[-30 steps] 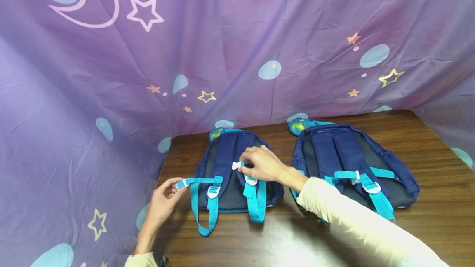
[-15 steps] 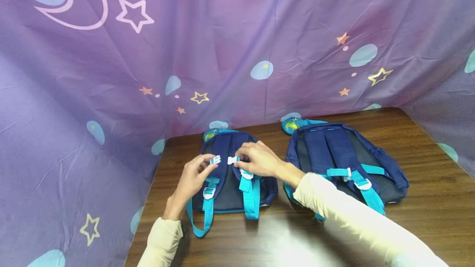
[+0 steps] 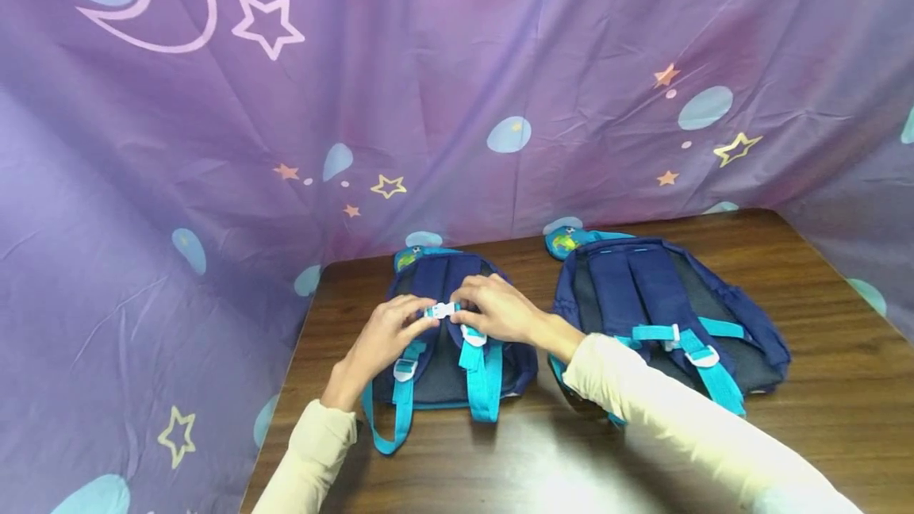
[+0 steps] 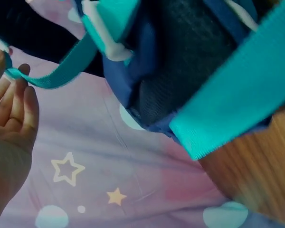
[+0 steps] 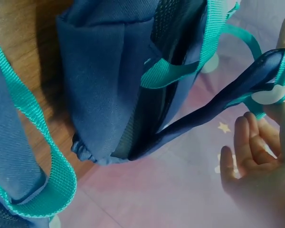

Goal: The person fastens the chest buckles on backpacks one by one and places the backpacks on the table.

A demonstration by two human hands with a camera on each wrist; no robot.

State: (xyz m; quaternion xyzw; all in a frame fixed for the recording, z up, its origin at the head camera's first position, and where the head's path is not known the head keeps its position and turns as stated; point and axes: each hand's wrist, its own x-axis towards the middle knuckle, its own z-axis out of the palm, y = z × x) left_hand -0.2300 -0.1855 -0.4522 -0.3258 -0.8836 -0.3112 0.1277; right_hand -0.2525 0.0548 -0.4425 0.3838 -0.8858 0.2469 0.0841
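Note:
A navy backpack (image 3: 439, 383) with teal straps lies back-side up on the table at the left. Over its shoulder straps, a white side-release buckle (image 3: 443, 310) has its two halves brought together, end to end. My left hand (image 3: 389, 335) pinches the left half with thumb and fingers, its teal webbing (image 4: 61, 76) running back to the shoulder strap. On the other side, my right hand (image 3: 496, 309) pinches the right half's end. In the right wrist view, a padded shoulder strap (image 5: 199, 111) is lifted towards that hand. My fingertips partly cover both webbing ends.
A second navy backpack (image 3: 607, 284) lies to the right, its white chest buckle (image 3: 673, 335) between teal straps. My right forearm reaches across its near left side. A purple star-patterned cloth (image 3: 428, 101) hangs behind and left of the brown wooden table (image 3: 443, 466).
My left hand has brought its buckle half up and right from beside the backpack to the half in my right hand. The halves, apart before, now meet. My right hand stays nearly in place.

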